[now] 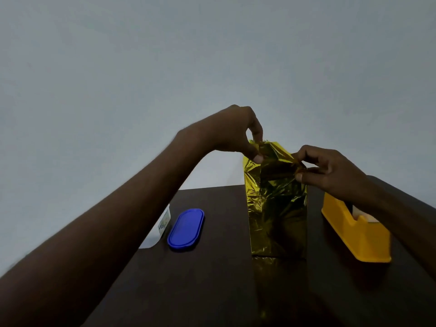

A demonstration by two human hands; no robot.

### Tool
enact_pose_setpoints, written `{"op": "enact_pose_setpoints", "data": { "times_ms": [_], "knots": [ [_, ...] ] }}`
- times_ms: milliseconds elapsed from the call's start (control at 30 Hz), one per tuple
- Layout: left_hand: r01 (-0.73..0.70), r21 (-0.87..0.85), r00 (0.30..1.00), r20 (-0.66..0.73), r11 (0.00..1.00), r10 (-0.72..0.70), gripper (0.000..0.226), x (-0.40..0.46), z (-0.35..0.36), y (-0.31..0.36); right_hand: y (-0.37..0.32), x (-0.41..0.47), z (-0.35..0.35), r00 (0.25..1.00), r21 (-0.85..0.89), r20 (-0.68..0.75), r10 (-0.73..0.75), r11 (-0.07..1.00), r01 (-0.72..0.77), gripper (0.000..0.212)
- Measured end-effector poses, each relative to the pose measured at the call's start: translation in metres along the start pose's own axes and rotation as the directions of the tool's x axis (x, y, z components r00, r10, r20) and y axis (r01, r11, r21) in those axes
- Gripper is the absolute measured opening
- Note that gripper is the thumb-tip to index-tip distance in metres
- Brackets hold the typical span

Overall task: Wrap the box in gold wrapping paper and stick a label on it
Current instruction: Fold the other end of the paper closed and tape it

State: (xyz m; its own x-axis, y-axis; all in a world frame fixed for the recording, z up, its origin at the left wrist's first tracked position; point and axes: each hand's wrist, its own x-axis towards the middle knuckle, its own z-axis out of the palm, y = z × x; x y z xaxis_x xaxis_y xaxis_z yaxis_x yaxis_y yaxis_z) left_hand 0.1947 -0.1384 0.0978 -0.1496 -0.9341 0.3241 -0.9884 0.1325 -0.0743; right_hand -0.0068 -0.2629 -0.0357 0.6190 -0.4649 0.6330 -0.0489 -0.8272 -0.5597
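Head view, dim light, dark desk (pixel 212 279) against a plain grey wall (pixel 141 67)

Far left on desk: white container (pixel 162 226) with a printed label, partly hidden behind left forearm, near the desk's left edge. Just beside it on the right: blue oval lid (pixel 186 229), lying flat, apart from the container by a narrow gap

Left hand (pixel 236 131) raised above desk, reaching in from lower left. Thumb and fingers pinched together on the upper left corner of the gold wrapping paper (pixel 276 199); thumb tip pressed on the near face of the foil

Centre: box standing upright on its end on the desk, covered on all visible faces by the gold foil; box surface itself not visible. Foil creased and crinkled, loose and bunched at the top, open end not yet folded flat. Faint gold reflection on desk in front of the base. No label seen on the visible faces

Right hand (pixel 330 171) at the upper right corner of the foil, lower than the left hand. Thumb and fingers closed on a small fold of paper, pulling it outward to the right

Far right: yellow tape dispenser (pixel 354 232) on desk, near the wrapped box but not touching, rear part hidden under right wrist. Pale roll partly visible in its slot
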Motion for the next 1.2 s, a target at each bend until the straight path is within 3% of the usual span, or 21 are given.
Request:
{"op": "enact_pose_setpoints", "data": {
  "times_ms": [67, 200, 367, 500, 600, 667, 767, 867, 1100, 1200],
  "knots": [
    [-0.006, 0.062, 1.000, -0.019, 0.998, 0.007, 0.033, 0.003, 0.001, 0.001, -0.001, 0.001, -0.002, 1.000, 0.009, 0.011, -0.013, 1.000, 0.013, 0.016],
    [-0.043, 0.005, 0.996, -0.073, 0.999, 0.043, 0.017, 0.003, -0.002, 0.001, -0.005, 0.001, -0.002, 1.000, 0.020, -0.009, -0.004, 1.000, 0.004, 0.011],
    [-0.084, -0.043, 0.994, -0.070, 0.996, 0.081, 0.013, -0.001, -0.003, -0.005, -0.014, 0.008, 0.003, 0.984, 0.168, -0.125, 0.127, 0.980, -0.105, 0.028],
    [-0.094, -0.182, 0.983, -0.172, 0.979, 0.063, 0.006, -0.009, -0.005, -0.012, -0.018, 0.020, 0.004, 0.971, -0.047, -0.195, 0.138, 0.988, -0.149, 0.044],
    [0.033, -0.302, 0.951, -0.283, 0.953, -0.122, 0.008, -0.012, 0.009, -0.037, -0.023, 0.024, 0.005, 0.981, -0.167, -0.178, 0.072, 0.981, -0.103, 0.046],
    [0.138, -0.377, 0.953, -0.200, 0.916, -0.226, 0.009, -0.015, 0.030, -0.055, -0.026, 0.024, 0.005, 0.983, -0.200, -0.163, 0.081, 0.973, -0.113, 0.044],
    [0.159, -0.505, 0.973, -0.065, 0.848, -0.221, 0.013, -0.020, 0.063, -0.059, -0.027, 0.021, 0.003, 0.985, -0.184, -0.142, 0.097, 0.975, -0.123, 0.039],
    [0.093, -0.611, 0.968, -0.128, 0.786, -0.214, 0.014, -0.018, 0.082, -0.048, -0.029, 0.018, 0.001, 0.989, -0.169, -0.111, 0.096, 0.979, -0.114, 0.035],
    [0.050, -0.544, 0.970, -0.173, 0.838, -0.171, 0.009, -0.007, 0.087, -0.041, -0.028, 0.010, 0.006, 0.994, -0.159, -0.098, 0.047, 0.985, -0.062, 0.041],
    [0.038, -0.540, 0.973, -0.171, 0.841, -0.154, 0.010, -0.006, 0.087, -0.041, -0.026, 0.008, 0.008, 0.994, -0.138, -0.106, 0.019, 0.990, -0.033, 0.025]
  ]
}}
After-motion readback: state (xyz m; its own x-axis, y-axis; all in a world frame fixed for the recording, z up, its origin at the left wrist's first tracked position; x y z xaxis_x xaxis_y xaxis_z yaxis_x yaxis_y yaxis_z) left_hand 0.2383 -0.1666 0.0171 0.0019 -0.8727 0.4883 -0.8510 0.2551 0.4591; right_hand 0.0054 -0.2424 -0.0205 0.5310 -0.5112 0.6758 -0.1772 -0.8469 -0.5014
